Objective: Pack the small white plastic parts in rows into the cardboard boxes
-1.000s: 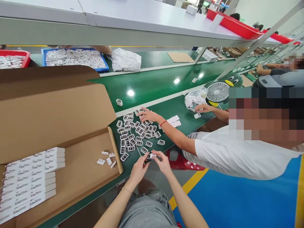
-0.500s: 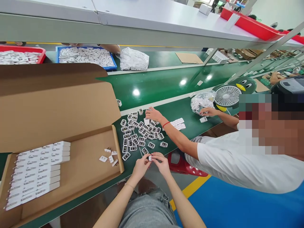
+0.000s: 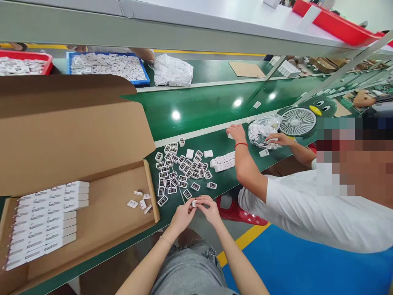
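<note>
A small white plastic housing [image 3: 194,203] is pinched between the fingertips of my left hand [image 3: 183,214] and my right hand [image 3: 209,208], just off the table's front edge. Both hands are closed on it from opposite sides. Beyond them lies a loose group of similar white housings [image 3: 183,167] with dark open faces. To the left, an open cardboard box [image 3: 112,213] holds rows of white blocks [image 3: 46,219] and, at its right end, several small loose white pieces [image 3: 143,203].
At the right, a co-worker's hand [image 3: 236,132] hovers by stacked white pieces [image 3: 225,162]; the other touches a clear bag of white parts [image 3: 263,127]. A penguin-shaped fan [image 3: 297,121] stands behind. A shelf [image 3: 196,24] runs overhead. Red [image 3: 49,64] and blue trays [image 3: 147,78] sit across the bench.
The co-worker's near hand has moved right, from the loose housings to beyond the stacked pieces. My hands stay together on the white housing. The view has shifted slightly.
</note>
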`<state>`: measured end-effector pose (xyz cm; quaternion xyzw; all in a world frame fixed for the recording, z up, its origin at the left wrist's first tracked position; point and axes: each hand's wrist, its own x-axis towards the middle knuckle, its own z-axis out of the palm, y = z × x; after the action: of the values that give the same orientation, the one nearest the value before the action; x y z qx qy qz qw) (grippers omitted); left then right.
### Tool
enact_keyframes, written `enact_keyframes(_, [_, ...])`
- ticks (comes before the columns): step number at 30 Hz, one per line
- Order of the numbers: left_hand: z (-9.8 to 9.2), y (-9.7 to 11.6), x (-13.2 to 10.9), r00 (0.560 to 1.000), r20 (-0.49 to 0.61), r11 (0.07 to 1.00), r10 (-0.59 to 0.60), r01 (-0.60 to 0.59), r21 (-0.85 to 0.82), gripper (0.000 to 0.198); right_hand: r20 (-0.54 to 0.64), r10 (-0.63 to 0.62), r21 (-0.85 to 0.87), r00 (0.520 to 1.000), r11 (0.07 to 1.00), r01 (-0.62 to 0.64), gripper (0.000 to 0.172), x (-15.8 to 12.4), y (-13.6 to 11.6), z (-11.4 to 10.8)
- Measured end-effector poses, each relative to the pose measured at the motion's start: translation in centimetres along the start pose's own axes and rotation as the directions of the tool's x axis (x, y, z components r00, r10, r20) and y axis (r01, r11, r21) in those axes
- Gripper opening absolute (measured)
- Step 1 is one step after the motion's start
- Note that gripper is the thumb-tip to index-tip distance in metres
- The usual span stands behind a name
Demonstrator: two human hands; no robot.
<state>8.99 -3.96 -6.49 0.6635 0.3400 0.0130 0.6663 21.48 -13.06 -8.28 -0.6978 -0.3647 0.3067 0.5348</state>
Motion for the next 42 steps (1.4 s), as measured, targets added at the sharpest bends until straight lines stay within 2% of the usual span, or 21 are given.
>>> enact_keyframes(2, [0.6, -0.1, -0.1, 0.996, 0.025, 0.976, -0.091, 0.094, -0.198, 0.053, 0.016, 0.021, 0.013, 1.0, 1.0, -0.021, 0.008, 0.0, 0.1, 0.0])
enact_keyframes(4, [1.2, -0.5, 0.0, 0.981, 0.03, 0.882, -0.191, 0.185, -0.433, 0.056, 0.046, 0.047, 0.02, 0.998, 0.999, -0.048, 0.009, 0.0, 0.0, -0.1])
enact_keyframes(6, [1.7, -0.8, 0.4, 0.968, -0.016, 0.787, -0.249, 0.193, -0.586, 0.053, 0.074, 0.056, 0.019, 0.996, 0.998, -0.057, 0.009, 0.0, -0.1, -0.1])
enact_keyframes(11, [3.0, -0.2, 1.0, 0.953, -0.122, 0.761, -0.276, 0.139, -0.633, 0.042, 0.105, 0.054, -0.034, 0.993, 0.998, -0.05, 0.014, -0.2, -0.3, -0.4])
enact_keyframes(15, [2.7, 1.0, -2.0, 0.944, -0.066, 0.791, -0.324, 0.232, -0.566, 0.052, 0.084, 0.116, 0.011, 0.99, 0.993, -0.117, 0.025, -0.9, 0.3, 0.2])
enact_keyframes(17, [0.8, 1.1, -4.7, 0.971, -0.133, 0.909, -0.201, 0.135, -0.394, 0.049, 0.044, 0.141, 0.059, 0.989, 0.988, -0.144, 0.028, -1.1, 0.7, 1.0])
enact_keyframes(18, [-0.8, 1.0, -6.1, 0.966, -0.239, 0.971, -0.093, 0.035, -0.237, 0.043, 0.022, 0.145, 0.08, 0.989, 0.986, -0.147, 0.03, -1.1, 0.9, 1.5])
enact_keyframes(19, [-2.8, 0.7, -7.3, 0.923, -0.383, 0.998, 0.035, -0.05, -0.028, 0.035, 0.007, 0.143, 0.092, 0.99, 0.985, -0.143, 0.031, -1.1, 1.0, 2.1])
enact_keyframes(20, [-5.1, 0.3, -8.3, 0.833, -0.531, 0.979, 0.155, -0.058, 0.194, 0.03, 0.001, 0.138, 0.095, 0.99, 0.986, -0.137, 0.032, -1.0, 1.0, 2.6])
enact_keyframes(21, [-7.5, -0.3, -9.0, 0.733, -0.641, 0.932, 0.226, 0.028, 0.361, 0.029, 0.0, 0.129, 0.09, 0.992, 0.988, -0.129, 0.033, -0.9, 0.9, 3.0])
enact_keyframes(22, [-9.9, -0.8, -9.3, 0.697, -0.666, 0.866, 0.266, 0.131, 0.483, 0.031, 0.001, 0.116, 0.077, 0.993, 0.99, -0.116, 0.035, -0.9, 0.8, 3.3])
enact_keyframes(23, [-12.2, -1.5, -9.4, 0.719, -0.637, 0.801, 0.279, 0.191, 0.567, 0.033, -0.006, 0.097, 0.056, 0.995, 0.994, -0.097, 0.037, -0.8, 0.5, 3.5])
enact_keyframes(25, [-15.6, -2.5, -9.1, 0.835, -0.488, 0.709, 0.255, 0.181, 0.681, 0.036, -0.059, 0.055, -0.017, 0.997, 0.998, -0.056, 0.041, -0.9, -0.3, 3.2])
enact_keyframes(27, [-17.3, -3.0, -8.7, 0.909, -0.35, 0.673, 0.227, 0.114, 0.731, 0.032, -0.167, 0.021, -0.114, 0.986, 0.993, -0.04, 0.039, -1.2, -1.7, 2.6])
enact_keyframes(28, [-17.4, -2.9, -8.7, 0.915, -0.337, 0.664, 0.223, 0.111, 0.74, 0.03, -0.222, 0.007, -0.15, 0.975, 0.988, -0.041, 0.034, -1.4, -2.6, 2.4])
enact_keyframes(30, [-16.4, -2.0, -9.0, 0.887, -0.395, 0.654, 0.24, 0.153, 0.741, 0.027, -0.259, -0.02, -0.167, 0.966, 0.986, -0.024, 0.025, -1.8, -4.8, 2.4])
enact_keyframes(32, [-14.1, -0.6, -9.5, 0.852, -0.432, 0.652, 0.295, 0.15, 0.743, 0.032, -0.139, -0.05, -0.131, 0.989, 0.991, 0.032, 0.022, -2.1, -7.1, 3.5])
enact_keyframes(35, [-9.6, 1.5, -9.5, 0.843, -0.321, 0.619, 0.432, -0.018, 0.785, 0.036, 0.138, -0.09, -0.034, 0.986, 0.995, 0.095, 0.028, -2.0, -9.3, 6.5])
enact_keyframes(38, [-6.5, 2.5, -8.5, 0.827, -0.22, 0.566, 0.518, -0.139, 0.812, 0.037, 0.121, -0.037, 0.041, 0.992, 0.999, 0.033, 0.025, -1.6, -8.9, 8.5])
enact_keyframes(40, [-5.9, 2.7, -7.6, 0.822, -0.252, 0.557, 0.511, -0.093, 0.825, 0.041, 0.057, 0.066, 0.092, 0.996, 0.993, -0.071, 0.023, -1.3, -7.6, 8.1])
enact_keyframes(42, [-6.3, 2.7, -6.7, 0.816, -0.32, 0.528, 0.481, 0.022, 0.849, 0.044, 0.044, 0.168, 0.163, 0.985, 0.971, -0.173, 0.03, -1.2, -6.2, 6.6])
